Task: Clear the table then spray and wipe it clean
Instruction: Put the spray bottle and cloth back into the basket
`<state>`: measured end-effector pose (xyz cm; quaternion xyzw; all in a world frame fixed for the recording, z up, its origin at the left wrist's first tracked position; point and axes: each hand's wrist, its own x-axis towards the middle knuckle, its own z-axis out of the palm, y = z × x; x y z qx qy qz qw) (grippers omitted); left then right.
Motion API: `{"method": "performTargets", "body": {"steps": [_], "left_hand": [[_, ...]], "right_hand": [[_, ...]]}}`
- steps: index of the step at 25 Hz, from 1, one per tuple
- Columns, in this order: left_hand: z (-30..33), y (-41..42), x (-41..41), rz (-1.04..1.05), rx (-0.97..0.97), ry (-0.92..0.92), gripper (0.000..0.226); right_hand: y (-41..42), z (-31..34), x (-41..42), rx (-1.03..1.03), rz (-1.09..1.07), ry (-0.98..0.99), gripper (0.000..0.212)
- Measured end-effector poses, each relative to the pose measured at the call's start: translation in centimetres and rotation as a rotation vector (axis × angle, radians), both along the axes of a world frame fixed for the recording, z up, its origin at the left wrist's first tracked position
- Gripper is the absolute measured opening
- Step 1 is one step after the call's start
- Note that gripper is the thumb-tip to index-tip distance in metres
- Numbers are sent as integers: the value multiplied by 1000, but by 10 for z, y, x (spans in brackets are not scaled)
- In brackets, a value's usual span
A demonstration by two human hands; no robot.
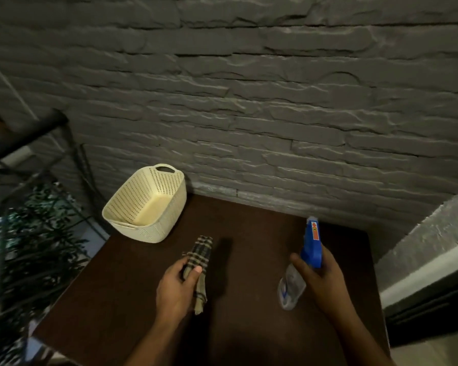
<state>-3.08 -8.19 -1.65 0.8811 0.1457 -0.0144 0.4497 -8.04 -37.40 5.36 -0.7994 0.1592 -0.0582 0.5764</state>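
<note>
- Table (249, 233): dark brown top, set against a grey brick wall (249, 101) at 12 o'clock. Only one loose item shows standing on it, a cream basket (167, 215) at the 10 o'clock corner, tipped so its mouth faces 10 o'clock. Clearing looks done or nearly done.
- Right hand (325, 281): fingers curled round the neck of a spray bottle (311, 244). Blue head above the hand, clear body hanging below it toward 7 o'clock. Cannot tell if a finger sits on the trigger.
- Bottle long axis: roughly 12 to 6 o'clock, leaning slightly; nozzle end points toward 12 o'clock, over the middle-right of the table, toward the wall.
- Left hand (177, 283): thumb and fingers pinch a checked cloth (200, 257). Cloth is bunched, one end sticking out toward 12 o'clock, the other trailing toward 6 o'clock. Whether it touches the table, cannot tell.
- Key relation: bare top lies at 12 o'clock of both hands; the nozzle already faces it, the cloth is held at 9 o'clock of the bottle, well apart.
- Judgement: spraying comes next, right hand; left hand is nearer the 9 o'clock half for wiping.
- Risk: as held, spray may land on the wall rather than the top.
</note>
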Motion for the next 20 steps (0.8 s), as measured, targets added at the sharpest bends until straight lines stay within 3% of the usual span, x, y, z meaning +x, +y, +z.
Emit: {"method": "performTargets", "body": {"steps": [4, 8, 15, 20], "left_hand": [[16, 64, 37, 75, -28, -61, 46], [45, 133, 96, 70, -54, -126, 45], [81, 236, 195, -256, 112, -223, 43], [76, 272, 219, -444, 244, -259, 40]], "right_hand": [[56, 11, 48, -58, 93, -9, 42], [117, 40, 113, -15, 71, -84, 34], [235, 114, 259, 85, 201, -294, 39], [299, 103, 341, 34, 288, -291, 31]]}}
